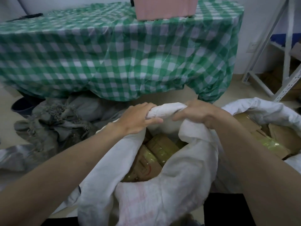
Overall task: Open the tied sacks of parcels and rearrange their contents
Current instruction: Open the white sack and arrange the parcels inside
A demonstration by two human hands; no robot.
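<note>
Parcels [153,154]: brown taped cardboard boxes are lying inside the white sack [162,196] at 6 o'clock; the sack cloth is hiding most of them, and the print on them is hard to read.
Second sack [263,110]: at 3 o'clock, open, with more cardboard [254,126] showing; the right forearm is covering part of it.
Grey sacks [53,126]: crumpled on the floor at 9 o'clock.
Table with green checked cloth [114,54]: standing at 12 o'clock; the pink box [166,7] on it is cut off at the top edge.
Metal shelf [286,62]: at 2 o'clock, partly out of view.
Left hand [140,118]: fingers are curling over the bunched far rim of the sack, gripping it.
Right hand [198,113]: gripping the same rim just beside, fingers closed in the cloth.
</note>
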